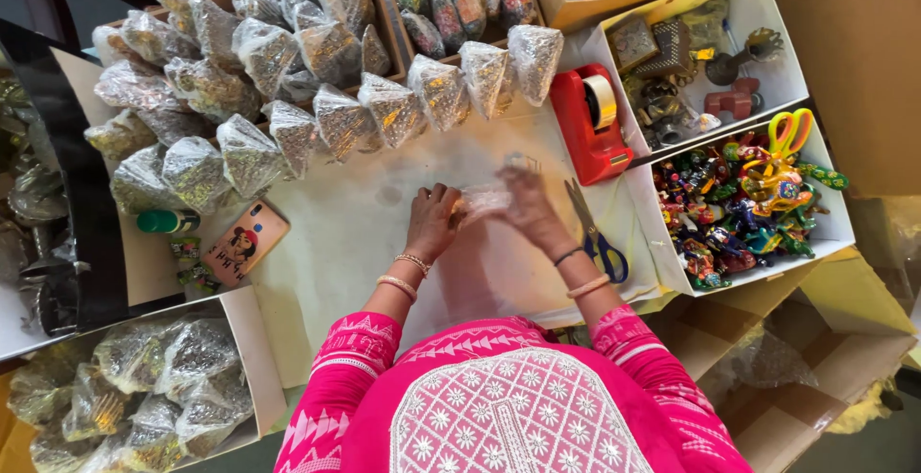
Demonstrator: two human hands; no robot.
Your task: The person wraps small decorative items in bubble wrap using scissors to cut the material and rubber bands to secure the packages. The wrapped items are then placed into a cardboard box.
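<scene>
Left hand [432,222] and right hand [531,209] pinch a small clear plastic wrap [483,201] over white paper [365,233], just left of the red tape dispenser [589,123], kept within reach.

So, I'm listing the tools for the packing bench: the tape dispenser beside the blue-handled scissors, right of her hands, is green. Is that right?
Not quite: the tape dispenser is red, not green. As the head view shows, it does stand beside the blue-handled scissors, to the right of both hands.

bare white table [365,224] ahead of hands; wrapped cones [384,108] block beyond, tape dispenser [590,123], scissors [595,233] crowd right.
</scene>
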